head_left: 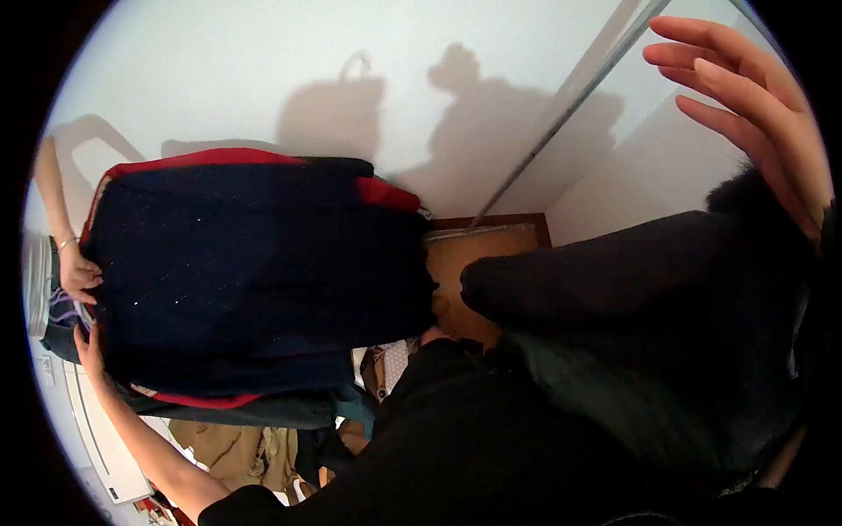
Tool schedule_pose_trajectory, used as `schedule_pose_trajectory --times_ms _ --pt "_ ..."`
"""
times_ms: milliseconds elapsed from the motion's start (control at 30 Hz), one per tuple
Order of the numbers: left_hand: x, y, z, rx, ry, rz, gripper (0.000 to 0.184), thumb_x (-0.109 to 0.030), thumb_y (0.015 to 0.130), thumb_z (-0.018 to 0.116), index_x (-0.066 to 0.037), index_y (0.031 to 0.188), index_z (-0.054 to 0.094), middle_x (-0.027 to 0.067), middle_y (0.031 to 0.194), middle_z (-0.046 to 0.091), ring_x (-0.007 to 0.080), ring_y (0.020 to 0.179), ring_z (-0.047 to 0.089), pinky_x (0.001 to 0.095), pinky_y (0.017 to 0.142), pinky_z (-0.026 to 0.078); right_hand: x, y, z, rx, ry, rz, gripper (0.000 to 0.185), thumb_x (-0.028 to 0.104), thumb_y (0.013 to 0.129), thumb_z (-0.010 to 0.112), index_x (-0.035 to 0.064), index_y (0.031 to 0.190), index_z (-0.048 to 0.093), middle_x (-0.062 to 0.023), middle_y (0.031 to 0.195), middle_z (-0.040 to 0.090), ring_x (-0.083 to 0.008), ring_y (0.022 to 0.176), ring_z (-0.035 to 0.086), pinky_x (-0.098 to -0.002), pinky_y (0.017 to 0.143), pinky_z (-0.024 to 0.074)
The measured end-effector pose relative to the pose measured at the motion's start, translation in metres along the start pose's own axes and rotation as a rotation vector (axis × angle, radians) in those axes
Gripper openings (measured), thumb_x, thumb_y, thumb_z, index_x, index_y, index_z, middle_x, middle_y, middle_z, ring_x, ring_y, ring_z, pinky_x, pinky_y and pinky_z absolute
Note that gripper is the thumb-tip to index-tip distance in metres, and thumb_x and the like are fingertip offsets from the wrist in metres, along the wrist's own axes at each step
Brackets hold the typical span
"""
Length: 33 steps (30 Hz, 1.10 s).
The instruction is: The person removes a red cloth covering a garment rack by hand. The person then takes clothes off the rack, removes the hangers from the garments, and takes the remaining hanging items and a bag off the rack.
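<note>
A wide navy sweater (254, 254) with small glints hangs at the left. Red cloth (210, 158) shows along its edges. At its left end, my left hand (90, 351) grips the edge of the garment near a purple hanger (63, 312); the fingertips are partly hidden. Another person's hand (79, 272), with a bracelet at the wrist, holds the same edge just above mine. My right hand (745, 74) is raised at the upper right, close to the camera. Its fingers are apart and nothing is in them.
A white wall (228, 70) stands behind the sweater, with shadows on it. A metal edge (570, 110) slants down to a brown floor patch (491, 254). Khaki clothes (232, 447) are heaped below. Dark clothing (649, 342) fills the lower right. A white unit (110, 438) is at lower left.
</note>
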State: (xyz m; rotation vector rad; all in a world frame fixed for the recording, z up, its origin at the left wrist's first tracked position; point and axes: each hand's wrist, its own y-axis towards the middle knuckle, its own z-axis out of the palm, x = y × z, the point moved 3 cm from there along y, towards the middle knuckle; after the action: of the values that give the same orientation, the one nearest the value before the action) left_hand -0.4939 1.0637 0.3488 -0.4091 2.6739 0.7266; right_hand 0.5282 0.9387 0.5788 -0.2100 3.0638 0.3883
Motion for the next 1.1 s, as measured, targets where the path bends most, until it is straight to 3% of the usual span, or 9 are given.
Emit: schedule_pose_trajectory --times_ms 400,667,767,800,867,933,1000,1067,1100 --pt "0.005 0.059 -0.097 -0.153 0.192 0.092 0.067 -0.042 0.104 0.059 0.003 0.152 0.044 0.0242 0.144 0.059 0.0350 0.132 0.057 0.0384 0.110 0.043 0.006 -0.035 0.026 0.005 0.180 0.010 0.029 0.016 0.103 0.056 -0.0015 0.126 0.062 -0.0134 0.123 0.066 -0.0233 0.118 0.062 -0.0380 0.106 0.0486" --pt "0.054 0.028 -0.030 -0.193 0.609 -0.271 0.053 -0.044 0.101 0.055 0.000 0.130 0.061 0.0327 0.125 0.065 0.0521 0.116 0.061 0.0525 0.097 0.050 0.011 -0.022 0.015 0.087 0.228 0.007 0.030 0.014 0.103 0.055 -0.0035 0.126 0.062 -0.0129 0.123 0.066 -0.0211 0.116 0.062 -0.0367 0.107 0.0475" --pt "0.033 -0.040 0.008 -0.218 0.692 -0.572 0.051 -0.050 0.097 0.056 -0.002 0.112 0.063 0.0325 0.117 0.068 0.0462 0.110 0.068 0.0546 0.090 0.056 0.007 -0.018 -0.010 0.100 0.232 0.024 0.031 0.013 0.102 0.055 -0.0042 0.127 0.062 -0.0127 0.123 0.066 -0.0203 0.115 0.062 -0.0362 0.107 0.0471" --pt "-0.086 -0.091 0.022 -0.449 0.665 -0.662 0.059 -0.051 0.094 0.061 0.003 0.120 0.062 0.0363 0.124 0.063 0.0473 0.113 0.066 0.0532 0.091 0.056 0.008 -0.018 -0.021 0.102 0.241 0.027 0.031 0.013 0.102 0.055 -0.0045 0.127 0.062 -0.0127 0.123 0.066 -0.0200 0.115 0.062 -0.0360 0.107 0.0469" --pt "-0.119 -0.105 0.091 -0.761 0.766 -0.366 0.070 -0.046 0.092 0.067 0.009 0.133 0.056 0.0420 0.129 0.056 0.0521 0.116 0.061 0.0542 0.096 0.053 0.009 -0.014 -0.043 0.102 0.283 0.057 0.031 0.012 0.102 0.054 -0.0050 0.127 0.062 -0.0126 0.123 0.066 -0.0195 0.115 0.062 -0.0356 0.107 0.0467" --pt "-0.204 -0.116 0.171 -0.701 0.488 0.063 0.073 -0.035 0.092 0.071 0.009 0.145 0.048 0.0392 0.136 0.053 0.0500 0.125 0.056 0.0529 0.107 0.047 0.005 -0.015 -0.064 0.082 0.313 0.110 0.031 0.012 0.102 0.054 -0.0055 0.127 0.062 -0.0124 0.123 0.066 -0.0189 0.114 0.062 -0.0353 0.107 0.0464" --pt "-0.361 -0.130 0.237 -0.474 0.046 0.389 0.067 -0.024 0.094 0.071 0.008 0.148 0.047 0.0327 0.146 0.051 0.0465 0.133 0.052 0.0496 0.115 0.039 -0.006 -0.019 -0.078 -0.008 0.286 0.125 0.027 0.013 0.103 0.058 -0.0002 0.124 0.068 -0.0067 0.115 0.069 -0.0133 0.110 0.062 -0.0305 0.103 0.0471" --pt "-0.539 -0.155 0.277 -0.165 -0.487 0.410 0.054 -0.014 0.101 0.064 0.004 0.149 0.048 0.0211 0.155 0.049 0.0356 0.139 0.051 0.0436 0.119 0.037 -0.014 -0.024 -0.097 -0.030 0.219 0.198 0.025 0.012 0.102 0.059 -0.0016 0.122 0.068 -0.0075 0.112 0.070 -0.0135 0.107 0.064 -0.0298 0.100 0.0489" --pt "-0.605 -0.171 0.266 0.085 -0.976 0.512 0.050 -0.011 0.103 0.060 0.002 0.150 0.049 0.0185 0.154 0.050 0.0302 0.140 0.050 0.0420 0.118 0.038 0.013 -0.047 -0.093 -0.283 0.315 -0.052 0.021 0.011 0.101 0.060 -0.0019 0.117 0.069 -0.0069 0.107 0.070 -0.0120 0.104 0.064 -0.0278 0.094 0.0517"
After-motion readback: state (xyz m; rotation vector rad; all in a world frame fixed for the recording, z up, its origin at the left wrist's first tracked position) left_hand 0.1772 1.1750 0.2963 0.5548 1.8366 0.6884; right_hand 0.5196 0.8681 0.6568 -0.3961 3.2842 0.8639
